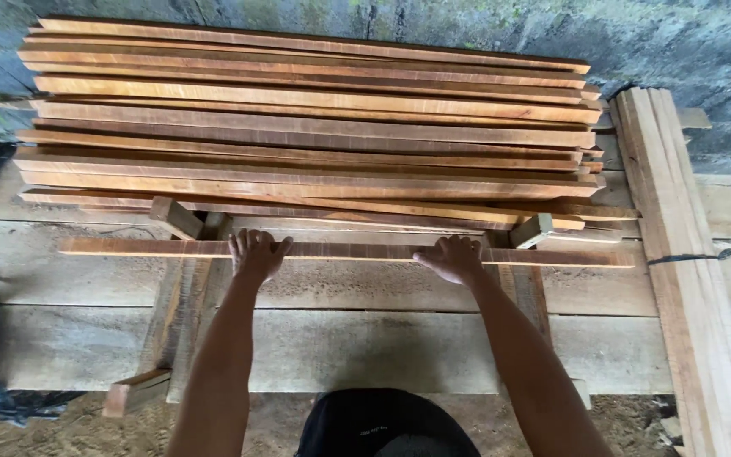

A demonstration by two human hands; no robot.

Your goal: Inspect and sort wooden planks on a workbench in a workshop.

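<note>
Head view: both hands' fingers, left hand [257,252], right hand [450,256], clasping wooden slat [349,251], long axis left-right.

Both hands, left [257,252] and right [450,256], press one long reddish-brown wooden slat [349,251] lying on the grey plank bench [365,347], just beside the stacked slats [306,118].

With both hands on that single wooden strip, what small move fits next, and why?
Probably slide the strip forward against the stack. Left hand and right hand both press on it, and it lies apart from the stacked strips, parallel to them.
</note>
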